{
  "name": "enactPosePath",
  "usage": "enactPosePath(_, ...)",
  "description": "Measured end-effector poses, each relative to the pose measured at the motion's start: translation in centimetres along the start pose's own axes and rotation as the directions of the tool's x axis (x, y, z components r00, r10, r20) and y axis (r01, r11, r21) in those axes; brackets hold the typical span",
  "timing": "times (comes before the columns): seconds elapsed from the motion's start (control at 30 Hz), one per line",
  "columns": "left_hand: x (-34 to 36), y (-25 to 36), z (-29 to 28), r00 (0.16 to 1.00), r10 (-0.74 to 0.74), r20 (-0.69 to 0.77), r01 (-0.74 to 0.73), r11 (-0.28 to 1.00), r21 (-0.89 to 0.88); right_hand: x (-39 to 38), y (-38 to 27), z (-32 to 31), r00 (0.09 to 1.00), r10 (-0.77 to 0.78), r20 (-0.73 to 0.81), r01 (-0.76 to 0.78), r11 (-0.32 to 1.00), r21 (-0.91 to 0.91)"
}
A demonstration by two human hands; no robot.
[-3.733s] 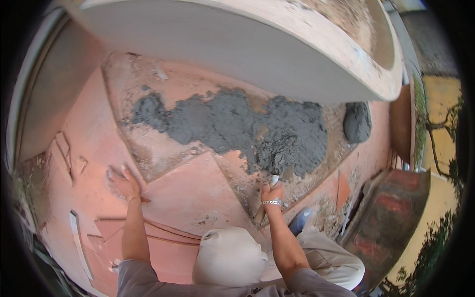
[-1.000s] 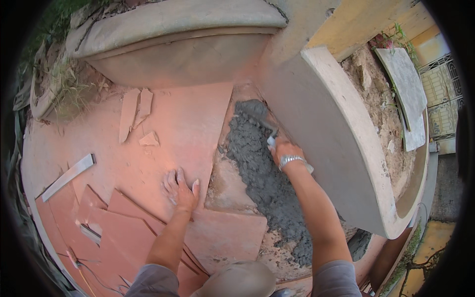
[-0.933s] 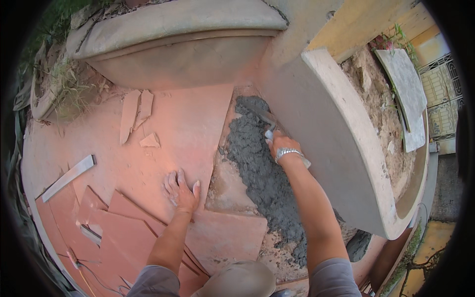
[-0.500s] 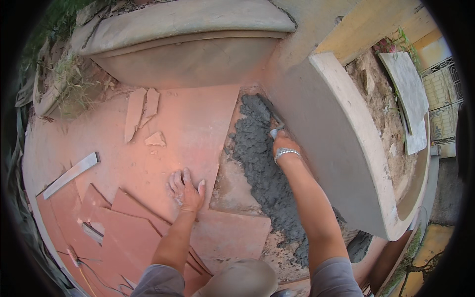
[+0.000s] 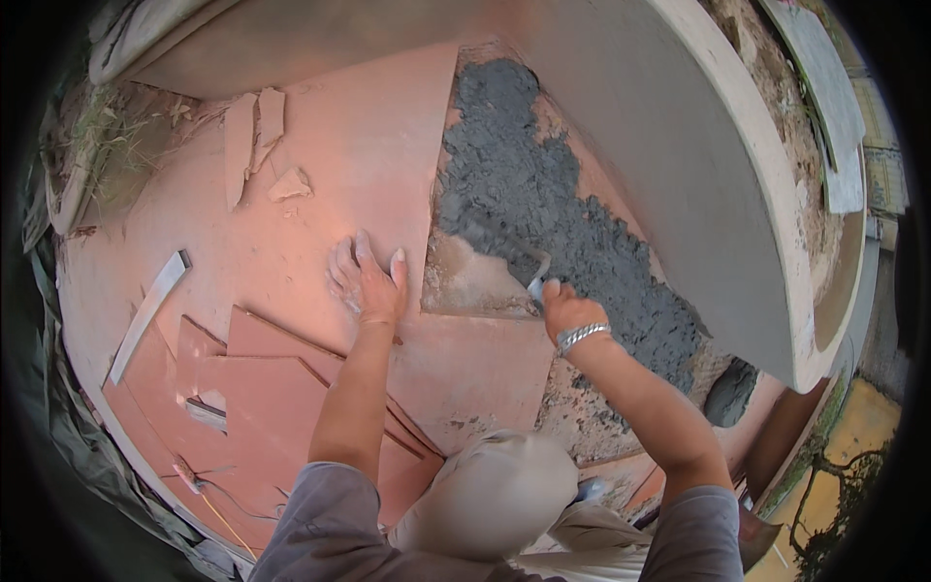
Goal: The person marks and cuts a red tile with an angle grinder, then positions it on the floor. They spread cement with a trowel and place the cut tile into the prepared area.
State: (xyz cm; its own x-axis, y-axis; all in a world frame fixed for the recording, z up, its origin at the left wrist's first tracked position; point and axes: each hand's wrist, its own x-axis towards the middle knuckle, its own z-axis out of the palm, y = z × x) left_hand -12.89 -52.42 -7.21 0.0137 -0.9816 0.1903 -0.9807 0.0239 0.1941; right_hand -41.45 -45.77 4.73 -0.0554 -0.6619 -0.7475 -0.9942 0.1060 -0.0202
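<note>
My right hand [image 5: 572,315] is closed round the pale handle of a trowel [image 5: 519,250], whose blade is smeared by motion and dark with mortar. The blade lies over the left edge of a rough bed of wet grey mortar [image 5: 592,242]. Beside it shows a bare patch of old base [image 5: 470,276]. My left hand [image 5: 369,281] rests flat with fingers spread on the laid reddish floor tiles [image 5: 339,184], left of the mortar, and holds nothing.
A low curved wall [image 5: 679,145] borders the mortar on the right. Loose red tiles [image 5: 262,407] overlap at lower left, near a metal bar [image 5: 150,310]. Broken tile pieces [image 5: 252,145] lie at far left. Another mortar lump [image 5: 730,393] sits at right.
My right hand has drawn the trowel back from the wall side to the mortar's left edge. The mortar there looks more spread out. The view has shifted; my left hand stays on the tiles.
</note>
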Motion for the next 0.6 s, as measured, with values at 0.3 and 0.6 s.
enactPosePath(0.3, -0.8, -0.9, 1.4, 0.995, -0.076, 0.067, 0.076, 0.997, 0.017, -4.4, 2.7, 4.2, 0.98, 0.198, -0.026, -0.177, 0.921, 0.348)
enactPosePath(0.6, -0.3, -1.6, 2.3, 0.995, -0.039, 0.093, 0.033, 0.998, 0.057, -11.0, 5.2, 14.2, 0.923, 0.383, 0.045, -0.333, 0.733, 0.593)
